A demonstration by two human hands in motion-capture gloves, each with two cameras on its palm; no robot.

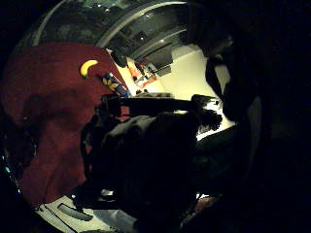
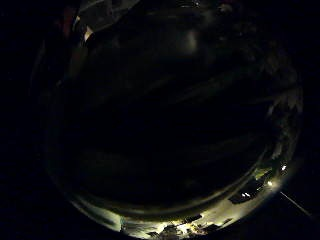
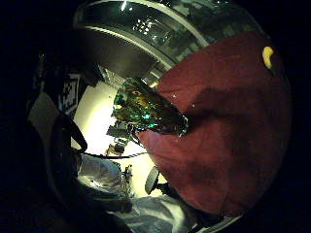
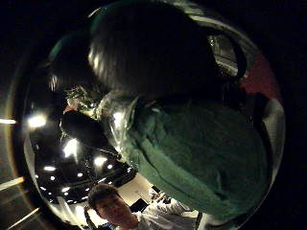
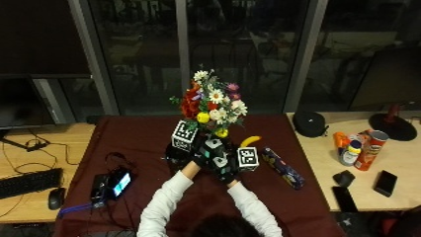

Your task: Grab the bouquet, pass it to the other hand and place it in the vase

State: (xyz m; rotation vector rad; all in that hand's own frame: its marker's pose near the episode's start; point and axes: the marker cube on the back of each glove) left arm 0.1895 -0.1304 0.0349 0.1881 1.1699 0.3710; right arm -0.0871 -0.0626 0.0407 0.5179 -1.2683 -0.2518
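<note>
The bouquet [image 5: 212, 104], with red, white, yellow and pink flowers, stands upright above the dark red tablecloth [image 5: 135, 143]. Both hands meet at its base: my left hand [image 5: 186, 149] on the left side and my right hand [image 5: 226, 161] on the right, each wrapped round the stems. The right little finger side palm view shows the shiny green wrap's lower end [image 3: 148, 112] sticking out over the cloth. The right thumb side palm view is filled by the green wrap [image 4: 201, 153]. The left thumb side palm view is dark and covered. I see no vase in any view.
A banana [image 5: 248, 141] and a blue packet [image 5: 283, 168] lie on the cloth to the right of the hands. A black device with cables [image 5: 113, 183] sits at the left. Cans [image 5: 371, 149] and phones are on the wooden table at the right, and a keyboard [image 5: 29, 182] is at the far left.
</note>
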